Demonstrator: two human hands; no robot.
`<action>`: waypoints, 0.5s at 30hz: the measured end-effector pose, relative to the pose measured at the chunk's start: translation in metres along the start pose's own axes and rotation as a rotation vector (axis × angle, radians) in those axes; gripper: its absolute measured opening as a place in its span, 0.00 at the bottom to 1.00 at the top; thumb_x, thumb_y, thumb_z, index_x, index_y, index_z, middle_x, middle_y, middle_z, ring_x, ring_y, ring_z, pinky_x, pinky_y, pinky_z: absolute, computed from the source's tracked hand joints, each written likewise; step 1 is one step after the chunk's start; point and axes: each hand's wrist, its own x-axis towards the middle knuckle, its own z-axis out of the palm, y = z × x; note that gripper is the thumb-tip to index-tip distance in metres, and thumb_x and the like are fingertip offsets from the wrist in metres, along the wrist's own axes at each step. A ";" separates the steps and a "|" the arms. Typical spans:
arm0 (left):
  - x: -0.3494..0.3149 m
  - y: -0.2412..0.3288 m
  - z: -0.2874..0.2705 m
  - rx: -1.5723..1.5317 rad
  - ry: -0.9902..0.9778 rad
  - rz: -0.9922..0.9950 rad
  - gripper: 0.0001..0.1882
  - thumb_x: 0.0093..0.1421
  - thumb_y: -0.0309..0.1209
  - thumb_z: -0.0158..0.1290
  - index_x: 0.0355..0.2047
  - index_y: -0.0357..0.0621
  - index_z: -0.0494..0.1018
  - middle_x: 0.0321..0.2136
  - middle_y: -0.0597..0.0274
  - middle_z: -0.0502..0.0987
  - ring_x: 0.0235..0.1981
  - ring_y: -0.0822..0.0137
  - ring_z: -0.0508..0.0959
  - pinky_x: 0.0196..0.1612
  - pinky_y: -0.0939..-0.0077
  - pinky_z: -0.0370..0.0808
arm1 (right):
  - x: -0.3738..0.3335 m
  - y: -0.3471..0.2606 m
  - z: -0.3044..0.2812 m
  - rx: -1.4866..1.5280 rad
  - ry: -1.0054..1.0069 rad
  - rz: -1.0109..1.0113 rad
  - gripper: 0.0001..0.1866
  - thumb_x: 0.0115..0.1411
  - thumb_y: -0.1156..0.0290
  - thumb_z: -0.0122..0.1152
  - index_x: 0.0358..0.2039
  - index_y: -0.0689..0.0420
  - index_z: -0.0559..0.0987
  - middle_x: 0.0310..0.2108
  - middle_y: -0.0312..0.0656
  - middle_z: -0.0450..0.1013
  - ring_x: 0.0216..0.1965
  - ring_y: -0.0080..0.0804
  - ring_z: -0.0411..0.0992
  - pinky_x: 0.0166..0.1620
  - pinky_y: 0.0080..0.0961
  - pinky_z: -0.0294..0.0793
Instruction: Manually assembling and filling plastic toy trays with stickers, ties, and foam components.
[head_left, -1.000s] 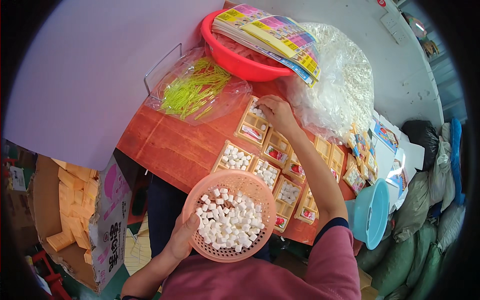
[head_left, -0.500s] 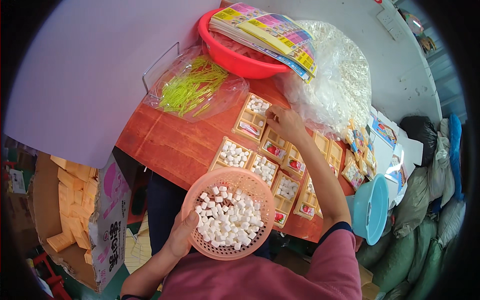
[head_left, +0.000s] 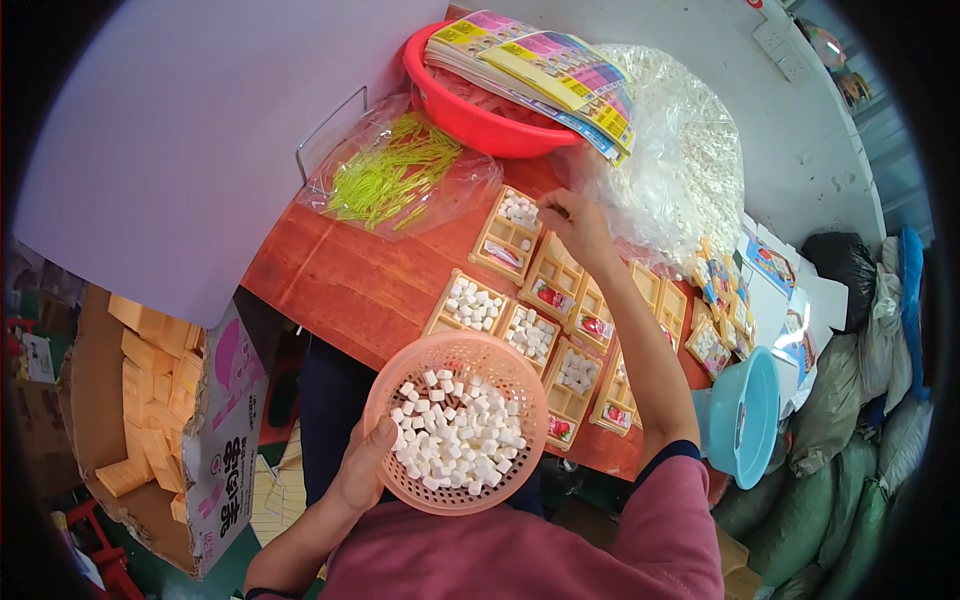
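Observation:
My left hand (head_left: 364, 467) grips the rim of a round pink plastic basket (head_left: 462, 350), thumb inside and fingers under it. White marshmallow-like pieces (head_left: 458, 440) fill the bottom of the basket. My right hand (head_left: 578, 226) is raised over the table, its fingers drawn together beside a small tan compartment tray (head_left: 489, 257). That tray has white pieces in its far section and a red-printed packet (head_left: 501, 254) in its near one. Whatever the right fingertips pinch, if anything, is too small to make out. Several similar trays, some with white pieces, stand nearer me, partly behind my right forearm.
A red basin (head_left: 480, 132) with printed sheets (head_left: 560, 70) stands at the back, beside a big clear bag of white pieces (head_left: 690, 150). Yellow-green sticks (head_left: 395, 170) lie in plastic at left. A blue basin (head_left: 742, 420) is at right; a carton of tan trays (head_left: 215, 440) at lower left.
My right hand has lifted slightly away from the far-left tray, its fingers still drawn together. My left hand keeps its hold on the basket. The view has shifted a little.

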 end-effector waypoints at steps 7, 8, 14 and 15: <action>-0.002 -0.007 -0.003 -0.005 0.055 -0.001 0.28 0.63 0.44 0.38 0.56 0.37 0.54 0.51 0.52 0.64 0.51 0.62 0.67 0.54 0.68 0.64 | -0.018 -0.002 0.012 -0.336 -0.136 -0.280 0.06 0.48 0.71 0.55 0.29 0.53 0.76 0.31 0.41 0.74 0.30 0.41 0.73 0.31 0.34 0.72; -0.003 -0.007 -0.002 -0.013 0.055 0.001 0.28 0.63 0.45 0.38 0.56 0.37 0.53 0.51 0.52 0.64 0.52 0.62 0.67 0.54 0.67 0.64 | -0.018 -0.006 0.011 -0.401 -0.177 -0.290 0.07 0.49 0.71 0.55 0.30 0.53 0.76 0.30 0.41 0.74 0.30 0.41 0.73 0.31 0.34 0.72; -0.007 -0.008 -0.001 -0.018 0.048 0.015 0.28 0.63 0.45 0.39 0.56 0.37 0.54 0.51 0.52 0.64 0.51 0.62 0.67 0.54 0.68 0.64 | -0.018 -0.006 0.015 -0.454 -0.227 -0.275 0.06 0.50 0.71 0.54 0.29 0.55 0.76 0.29 0.42 0.74 0.29 0.41 0.73 0.31 0.34 0.72; -0.007 -0.007 -0.001 -0.016 0.047 0.018 0.28 0.63 0.45 0.39 0.56 0.37 0.54 0.51 0.52 0.64 0.51 0.62 0.67 0.54 0.68 0.64 | -0.018 -0.007 0.015 -0.330 -0.205 -0.240 0.06 0.49 0.71 0.54 0.28 0.56 0.76 0.29 0.43 0.74 0.29 0.42 0.73 0.32 0.33 0.72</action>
